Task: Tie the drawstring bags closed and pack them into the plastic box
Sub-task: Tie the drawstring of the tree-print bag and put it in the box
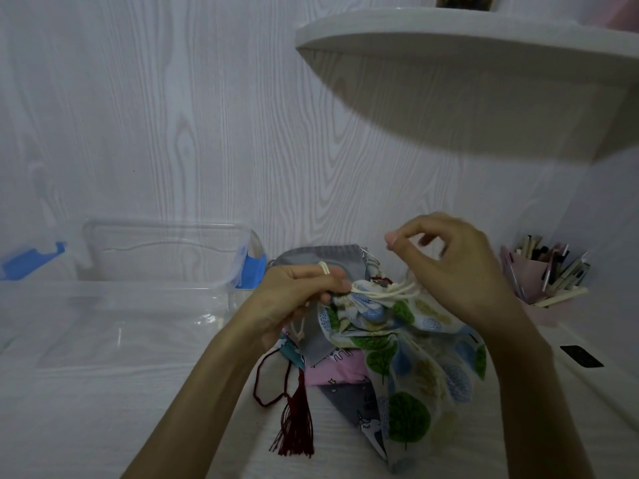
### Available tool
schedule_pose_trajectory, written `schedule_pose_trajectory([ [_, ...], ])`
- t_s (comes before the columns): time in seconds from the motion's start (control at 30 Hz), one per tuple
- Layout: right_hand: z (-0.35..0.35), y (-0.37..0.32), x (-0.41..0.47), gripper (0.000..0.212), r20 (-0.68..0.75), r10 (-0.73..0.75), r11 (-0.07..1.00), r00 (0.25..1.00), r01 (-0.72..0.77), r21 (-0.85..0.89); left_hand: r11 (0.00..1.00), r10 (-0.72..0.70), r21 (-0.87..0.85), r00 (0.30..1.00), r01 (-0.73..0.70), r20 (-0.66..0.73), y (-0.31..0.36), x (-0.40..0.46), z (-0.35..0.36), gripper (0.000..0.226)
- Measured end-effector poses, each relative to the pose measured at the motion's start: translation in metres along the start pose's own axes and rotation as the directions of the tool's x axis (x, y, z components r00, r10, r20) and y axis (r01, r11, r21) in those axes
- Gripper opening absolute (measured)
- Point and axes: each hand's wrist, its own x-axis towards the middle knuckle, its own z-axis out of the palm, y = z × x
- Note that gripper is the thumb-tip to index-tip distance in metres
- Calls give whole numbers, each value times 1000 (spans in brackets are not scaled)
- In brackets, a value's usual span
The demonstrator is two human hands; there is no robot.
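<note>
Over the bag pile, the left hand (pixel 304 292) pinches the tree-print bag (pixel 408 344) neck while the right hand (pixel 460 267) grips its cord (pixel 383 292); pull evenly, keeping tension. The plastic box (pixel 166 271) waits left.

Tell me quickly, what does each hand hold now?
Left hand: grips the cream drawstring at the tree-print bag mouth.
Right hand: pinches the same drawstring.

Tree-print drawstring bag (pixel 408 344), mouth gathered, lies atop other bags (pixel 340 369) beside clear plastic box (pixel 166 271).
</note>
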Motion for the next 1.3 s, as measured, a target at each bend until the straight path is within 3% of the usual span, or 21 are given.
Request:
schedule_pose_trajectory([
  [0.07,6,-4,0,12,213,25,987,977,-58,151,999,36,26,999,-36,2,1,-1,0,9],
  [0.17,13,0,-1,21,479,40,997,877,-69,43,995,86,50,996,-88,28,2,-3,0,11],
  [0.27,16,-1,-2,26,578,8,989,816,-93,118,991,110,71,994,-112,27,3,-6,1,13],
  [0.53,14,0,-2,17,623,38,965,781,-191,181,970,167,164,984,-177,69,3,-7,1,15],
  [0.73,22,2,-1,7,545,117,957,830,-242,162,925,254,267,962,-271,98,4,-5,-3,17],
  [0.97,21,1,-1,7,510,157,913,846,-321,251,875,371,350,927,-333,-47,-6,-2,5,14],
  [1.17,27,3,-1,5,480,192,920,856,-327,215,845,432,377,900,-379,-63,-14,4,8,13],
  [1.3,28,2,0,9,463,183,907,867,-331,261,757,559,456,825,-468,-83,-21,9,5,9],
])
